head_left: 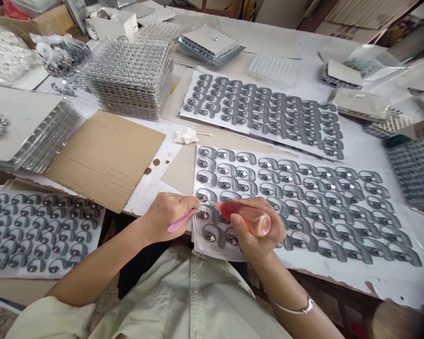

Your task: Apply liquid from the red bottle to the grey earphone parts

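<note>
My left hand [169, 214] is closed on a slim pink tool [181, 220]. Its flat pink end slants down toward me, and the tip is too small to identify. In my right hand [259, 230] is a squeeze bottle of red liquid [245, 215], its narrow nozzle pointing left. Both hands are over the left edge of a white sheet [212, 247] bearing rows of grey curved shapes, each with a shiny faceted metal piece [203, 179]. The nozzle and the tool's tip are close together above this sheet. I cannot tell whether either touches a piece.
A second sheet of such pieces [261, 110] lies behind, a third [38, 235] at lower left. Stacked clear trays [127, 75] stand at back left, near brown cardboard [109, 155]. A crumpled white wad [185, 136] and more packed trays [342, 75] lie around the table.
</note>
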A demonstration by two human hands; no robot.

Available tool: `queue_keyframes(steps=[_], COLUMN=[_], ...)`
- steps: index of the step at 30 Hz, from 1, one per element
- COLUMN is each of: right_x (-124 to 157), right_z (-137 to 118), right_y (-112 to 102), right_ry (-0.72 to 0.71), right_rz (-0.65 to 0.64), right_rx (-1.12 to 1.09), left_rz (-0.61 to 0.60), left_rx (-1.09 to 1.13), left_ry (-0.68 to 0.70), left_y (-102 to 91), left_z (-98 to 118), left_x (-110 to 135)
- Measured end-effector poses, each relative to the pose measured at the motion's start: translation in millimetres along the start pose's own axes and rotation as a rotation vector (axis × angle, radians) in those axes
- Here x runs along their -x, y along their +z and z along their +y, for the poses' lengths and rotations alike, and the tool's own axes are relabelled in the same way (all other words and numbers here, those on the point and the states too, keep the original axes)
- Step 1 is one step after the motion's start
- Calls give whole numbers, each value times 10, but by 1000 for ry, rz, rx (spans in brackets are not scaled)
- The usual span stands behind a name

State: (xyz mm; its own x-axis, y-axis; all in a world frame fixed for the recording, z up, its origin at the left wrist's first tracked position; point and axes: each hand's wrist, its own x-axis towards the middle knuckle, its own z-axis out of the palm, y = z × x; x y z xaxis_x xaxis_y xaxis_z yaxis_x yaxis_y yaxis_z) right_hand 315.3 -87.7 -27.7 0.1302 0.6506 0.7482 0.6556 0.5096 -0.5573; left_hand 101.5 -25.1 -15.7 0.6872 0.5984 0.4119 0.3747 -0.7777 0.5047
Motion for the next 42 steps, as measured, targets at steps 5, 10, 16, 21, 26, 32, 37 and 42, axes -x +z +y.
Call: queue_keyframes(steps=[5,10,16,21,26,32,37,42], right_x=[-5,-18,7,45,52,25,22,41], right_z=[-10,-3,5,21,28,12,22,30], right_y=[8,18,17,16,23,33,43,30], right_ry=[7,-53,-82,-53,-68,-102,-124,-133], right_rz=[0,-3,-18,-25,-32,-46,-51,-49], right_rx=[1,-16,-3,1,-27,-30,-8,-10], left_rz=[23,50,3,-29,-49,-70,-74,-78], left_rx=[28,42,79,128,183,217,232,238], left_ry=[23,47,2,-32,-69,-111,-145,-148], left_y=[-6,-13,-27,-42,-56,-84,-83,-83], left_z=[11,3,-21,-36,-53,-61,-81,-100], left_x=[-10,-20,-17,-28,-34,-45,-46,-58])
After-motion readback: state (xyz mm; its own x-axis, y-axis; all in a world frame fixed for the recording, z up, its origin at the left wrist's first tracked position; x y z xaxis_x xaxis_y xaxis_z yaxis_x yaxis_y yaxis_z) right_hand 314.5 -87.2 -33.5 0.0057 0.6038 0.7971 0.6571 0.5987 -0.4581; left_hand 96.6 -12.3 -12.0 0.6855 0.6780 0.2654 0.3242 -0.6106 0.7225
